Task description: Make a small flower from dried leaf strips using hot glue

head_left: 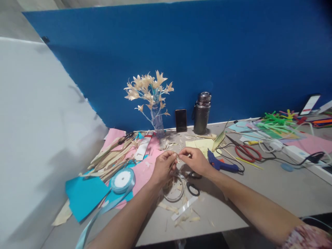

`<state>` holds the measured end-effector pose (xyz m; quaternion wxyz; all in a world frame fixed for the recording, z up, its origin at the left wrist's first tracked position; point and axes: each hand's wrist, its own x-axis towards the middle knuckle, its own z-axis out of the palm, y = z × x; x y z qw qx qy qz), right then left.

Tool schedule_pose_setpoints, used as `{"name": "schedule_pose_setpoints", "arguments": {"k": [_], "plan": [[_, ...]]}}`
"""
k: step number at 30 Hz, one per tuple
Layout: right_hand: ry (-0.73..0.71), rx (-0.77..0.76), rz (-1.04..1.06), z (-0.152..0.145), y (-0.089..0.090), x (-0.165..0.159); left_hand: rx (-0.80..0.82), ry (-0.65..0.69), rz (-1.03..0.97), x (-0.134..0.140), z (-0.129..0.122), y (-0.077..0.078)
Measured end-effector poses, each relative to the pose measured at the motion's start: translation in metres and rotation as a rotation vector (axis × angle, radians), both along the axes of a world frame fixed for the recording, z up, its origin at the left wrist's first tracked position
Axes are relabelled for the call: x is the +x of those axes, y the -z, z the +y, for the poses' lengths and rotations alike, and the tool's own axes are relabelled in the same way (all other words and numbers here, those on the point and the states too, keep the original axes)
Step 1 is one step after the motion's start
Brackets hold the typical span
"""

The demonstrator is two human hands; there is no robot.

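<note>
My left hand (166,164) and my right hand (195,160) meet above the middle of the table, thumbs and fingers pinched together. Something small and pale is between the fingertips, too small to name. Under the hands lie a ring-shaped hoop (174,200) and black-handled scissors (193,189), partly hidden by the hands. A short white strip (184,208) rests nearer the table's front edge among pale scraps. Right of my right hand is a blue glue gun (223,165).
Dried husks (114,157), a ribbon roll (122,181) and blue paper (86,195) lie left. A vase of pale flowers (157,121), a phone (181,120) and a flask (202,114) stand behind. Red-handled scissors (248,153) and a power strip (308,160) lie right.
</note>
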<state>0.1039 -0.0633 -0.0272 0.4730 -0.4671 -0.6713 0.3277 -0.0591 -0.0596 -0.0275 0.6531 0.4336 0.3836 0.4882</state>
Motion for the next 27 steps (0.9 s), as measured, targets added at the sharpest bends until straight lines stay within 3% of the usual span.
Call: {"name": "schedule_pose_setpoints", "arguments": {"k": [3,7,10,17,27], "plan": [[0.000,0.001,0.059,-0.001,-0.007,0.006,-0.036,0.081,0.010,-0.001,0.000,0.001],[-0.206,-0.143,0.168,-0.001,-0.016,0.013,-0.087,0.257,-0.043,0.000,-0.001,-0.001],[-0.294,-0.213,0.201,0.000,-0.018,0.015,-0.106,0.305,-0.078,0.000,-0.004,-0.006],[-0.314,-0.295,0.208,0.003,-0.012,0.018,-0.112,0.374,-0.084,-0.001,-0.007,-0.006],[-0.263,-0.323,0.328,0.003,-0.017,0.016,-0.125,0.353,-0.197,0.005,-0.008,-0.002]]}}
